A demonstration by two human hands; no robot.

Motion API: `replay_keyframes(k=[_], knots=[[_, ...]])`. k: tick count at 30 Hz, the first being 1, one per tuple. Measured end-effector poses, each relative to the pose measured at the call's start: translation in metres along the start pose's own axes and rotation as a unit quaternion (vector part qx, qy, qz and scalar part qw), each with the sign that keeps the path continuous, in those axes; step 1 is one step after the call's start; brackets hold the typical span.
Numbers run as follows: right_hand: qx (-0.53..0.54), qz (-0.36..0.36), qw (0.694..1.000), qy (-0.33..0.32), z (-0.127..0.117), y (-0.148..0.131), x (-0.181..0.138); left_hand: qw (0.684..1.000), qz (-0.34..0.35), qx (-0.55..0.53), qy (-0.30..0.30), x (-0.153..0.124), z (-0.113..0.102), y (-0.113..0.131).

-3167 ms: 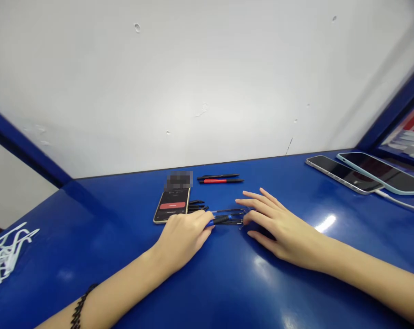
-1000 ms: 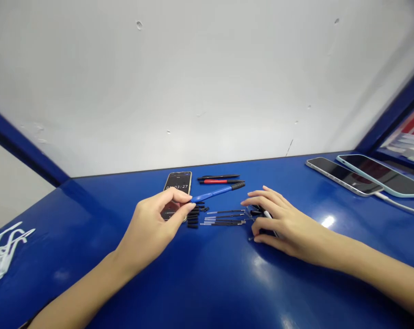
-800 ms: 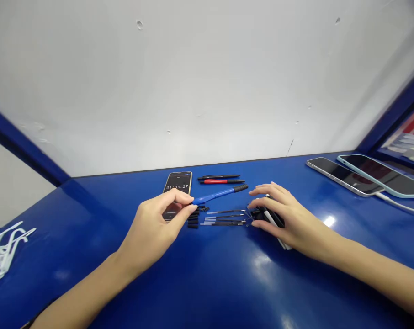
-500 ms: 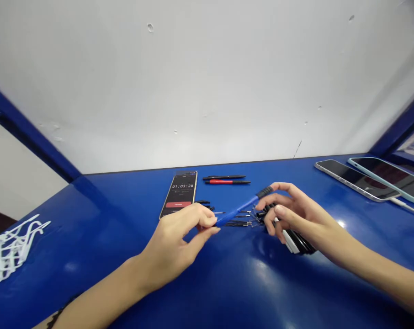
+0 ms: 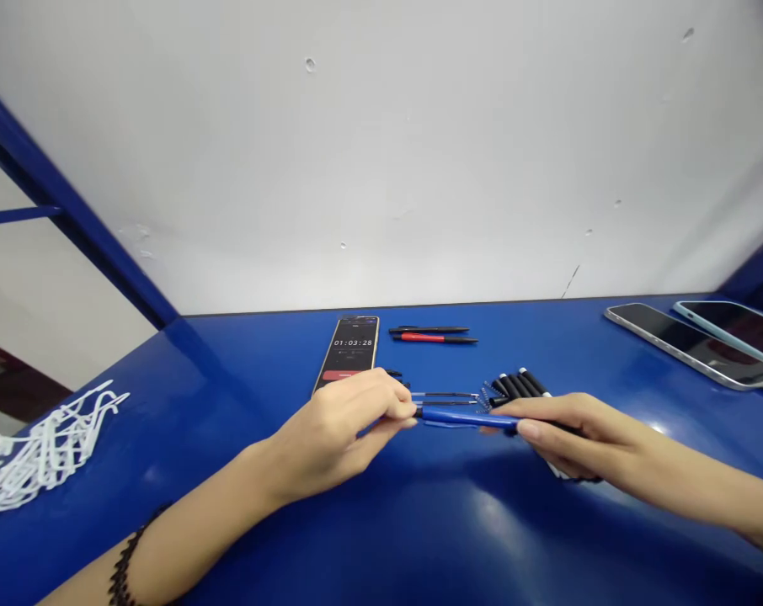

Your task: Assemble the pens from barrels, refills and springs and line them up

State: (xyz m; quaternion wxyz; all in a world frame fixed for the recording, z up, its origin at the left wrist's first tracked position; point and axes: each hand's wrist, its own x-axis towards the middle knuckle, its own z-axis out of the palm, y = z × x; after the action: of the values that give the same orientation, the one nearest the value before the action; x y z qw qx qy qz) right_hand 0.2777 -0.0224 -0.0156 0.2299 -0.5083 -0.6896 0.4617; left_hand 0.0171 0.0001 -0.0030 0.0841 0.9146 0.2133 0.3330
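Both hands grip one blue pen barrel, held level just above the blue table. My left hand pinches its left end, fingers closed. My right hand pinches the right end, where the black grip is. Behind the pen lie thin black refills, small springs and a row of black pen parts. More small black caps lie partly hidden behind my left hand.
A phone showing a timer lies just beyond my left hand. A black pen and a red pen rest near the wall. Two phones lie at the far right. White cords sit at the left edge.
My left hand lifted the blue pen barrel from the pile and brought it level. My right hand left the black parts and took its other end. The view shifted left.
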Motion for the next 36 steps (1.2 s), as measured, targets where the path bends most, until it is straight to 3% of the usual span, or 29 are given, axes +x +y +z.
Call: replay_keyframes(k=[3, 7, 9, 13, 15, 19, 27, 29, 32, 36], knots=[[-0.099, -0.078, 0.992, 0.022, 0.0, -0.009, 0.001, 0.994, -0.101, -0.031, 0.023, 0.004, 0.001, 0.005], [-0.157, -0.168, 0.972, 0.041, 0.001, -0.013, 0.004, 0.979, -0.202, -0.014, -0.013, 0.012, -0.001, 0.013], [-0.158, -0.173, 0.971, 0.049, 0.001, -0.013, 0.004, 0.983, -0.182, 0.019, -0.019, 0.014, -0.001, 0.014], [-0.13, -0.131, 0.982, 0.05, 0.002, -0.012, 0.0, 0.993, -0.037, 0.108, 0.004, 0.016, 0.002, 0.011], [-0.128, -0.139, 0.98, 0.067, 0.004, -0.013, -0.002, 0.991, -0.004, 0.136, -0.002, 0.017, 0.002, 0.011], [-0.177, -0.173, 0.967, 0.051, 0.006, -0.013, -0.003, 0.986, 0.022, 0.154, -0.058, 0.022, 0.0, 0.015], [-0.28, -0.228, 0.93, 0.068, -0.006, 0.002, 0.008, 0.963, -0.018, 0.186, -0.196, 0.039, -0.003, 0.008], [-0.263, -0.215, 0.936, 0.095, -0.016, 0.003, 0.01, 0.957, -0.026, 0.216, -0.192, 0.039, -0.006, -0.002], [-0.177, -0.178, 0.958, 0.141, -0.027, 0.001, 0.012, 0.938, -0.11, 0.29, -0.156, 0.035, -0.01, -0.025], [0.016, -0.085, 0.993, 0.075, -0.022, -0.001, 0.014, 0.903, -0.15, 0.362, -0.178, 0.026, -0.005, -0.051]])
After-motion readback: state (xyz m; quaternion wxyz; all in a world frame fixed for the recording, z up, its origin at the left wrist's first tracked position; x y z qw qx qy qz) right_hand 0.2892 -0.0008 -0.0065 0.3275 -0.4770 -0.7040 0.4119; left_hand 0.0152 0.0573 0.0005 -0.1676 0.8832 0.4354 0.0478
